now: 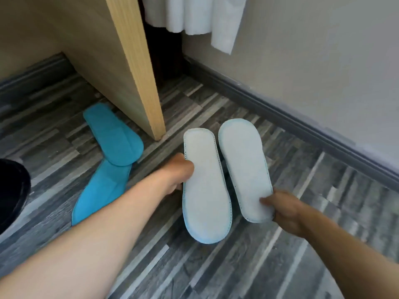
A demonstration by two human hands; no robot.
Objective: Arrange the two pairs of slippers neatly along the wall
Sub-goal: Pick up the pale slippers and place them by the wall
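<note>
Two slippers are held above the floor with their pale soles facing me. My left hand [177, 173] grips the left one [204, 190] at its side edge. My right hand [285, 210] pinches the near end of the right one [244, 167]. The two soles lie side by side, nearly parallel, pointing away from me. A second pair, bright blue, lies on the floor to the left: one blue slipper [114, 139] rests by the wooden panel and overlaps the end of the other blue slipper [99, 190], which my left forearm partly hides.
A light wooden panel [133, 67] stands upright on the grey plank floor [216, 266]. The wall [313, 61] with a dark skirting board [280, 117] runs along the right. White cloth [200, 16] hangs at the top. A dark object [10, 190] sits at the left edge.
</note>
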